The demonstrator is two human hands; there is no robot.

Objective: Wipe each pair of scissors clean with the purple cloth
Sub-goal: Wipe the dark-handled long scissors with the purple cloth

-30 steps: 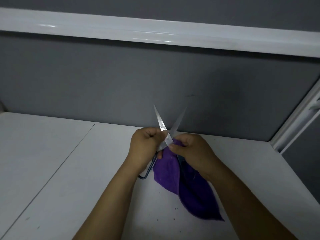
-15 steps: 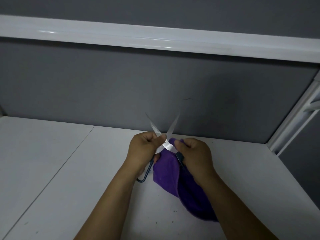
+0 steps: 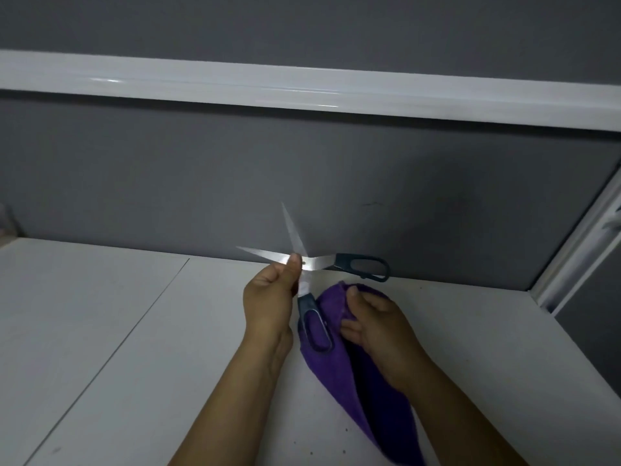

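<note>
Back: grey wall (image 3: 201, 169), full width, crossed high up by a glossy white rail (image 3: 302, 92).

Below: white table (image 3: 100, 331), thin seam (image 3: 136, 326) slanting across the left part, a few dark specks (image 3: 311, 453) near the bottom of view.

Far right: slanted white frame (image 3: 571, 257) at the corner of wall and table.

Purple cloth (image 3: 336, 375): long, folded, bunched top end raised in the right hand (image 3: 379, 324), tail trailing down across the table and under the right forearm.

Right hand: just right of the scissors (image 3: 312, 264), fingers curled round the bunched top of the cloth, thumb tip pressed into the fold, apart from the blades.

Left hand (image 3: 268, 297): raised over the table, fingers curled into the palm, thumb and forefinger pinching the scissors at the pivot, thumb flat on the metal.

Scissors: off the table, in front of the wall's bottom edge, opened wide into an X.
- One blade (image 3: 291, 230) up, the other (image 3: 262, 253) out to the left, both bare.
- One dark handle loop (image 3: 344, 260) out to the right against the wall.
- The other (image 3: 305, 304) hanging down beside the left wrist, overlapping the cloth's upper edge; contact there impossible to tell.
</note>
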